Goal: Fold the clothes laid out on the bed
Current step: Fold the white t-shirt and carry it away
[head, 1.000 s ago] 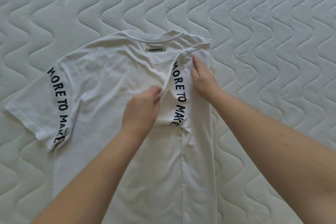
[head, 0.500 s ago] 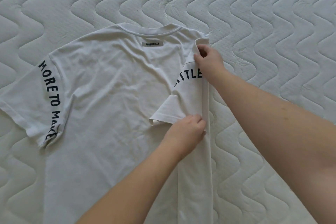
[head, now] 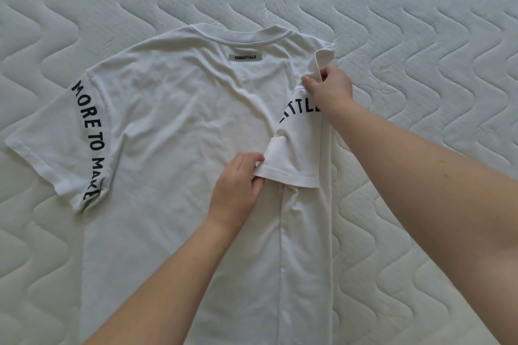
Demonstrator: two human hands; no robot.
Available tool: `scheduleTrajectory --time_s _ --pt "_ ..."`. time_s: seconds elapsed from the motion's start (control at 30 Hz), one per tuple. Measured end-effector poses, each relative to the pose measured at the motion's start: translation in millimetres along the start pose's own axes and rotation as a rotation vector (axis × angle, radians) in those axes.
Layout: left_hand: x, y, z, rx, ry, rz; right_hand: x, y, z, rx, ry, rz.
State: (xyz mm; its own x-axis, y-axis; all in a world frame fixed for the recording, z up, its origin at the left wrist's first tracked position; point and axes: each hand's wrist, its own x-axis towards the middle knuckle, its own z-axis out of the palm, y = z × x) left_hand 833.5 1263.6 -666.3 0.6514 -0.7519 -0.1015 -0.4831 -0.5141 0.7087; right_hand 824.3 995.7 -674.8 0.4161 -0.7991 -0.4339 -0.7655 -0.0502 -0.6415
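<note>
White T-shirt (head: pixel 173 126), black lettering on sleeves, grey neck label (head: pixel 245 57); pale mattress (head: pixel 420 22), wavy quilted pattern.

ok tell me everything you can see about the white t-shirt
The white t-shirt lies back-up on the quilted mattress, thin, soft and creased. A grey ESSENTIALS label sits below the ribbed collar. Its spread sleeve reads MORE TO MAKE in black. The other side is folded inward, its sleeve showing LITTLE partly. The left hand pinches that sleeve's hem; the right hand grips the fabric at the shoulder.

A pale quilted mattress (head: pixel 420 22) with wavy stitched lines fills the whole view, evenly lit by soft light without hard shadows.
</note>
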Motion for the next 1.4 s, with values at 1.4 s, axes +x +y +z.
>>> scheduleTrajectory --time_s 1.4 --pt "0.7 -11.8 73.7 0.615 -0.351 0.074 -6.0 29.0 5.4 -0.73 -0.024 -0.441"
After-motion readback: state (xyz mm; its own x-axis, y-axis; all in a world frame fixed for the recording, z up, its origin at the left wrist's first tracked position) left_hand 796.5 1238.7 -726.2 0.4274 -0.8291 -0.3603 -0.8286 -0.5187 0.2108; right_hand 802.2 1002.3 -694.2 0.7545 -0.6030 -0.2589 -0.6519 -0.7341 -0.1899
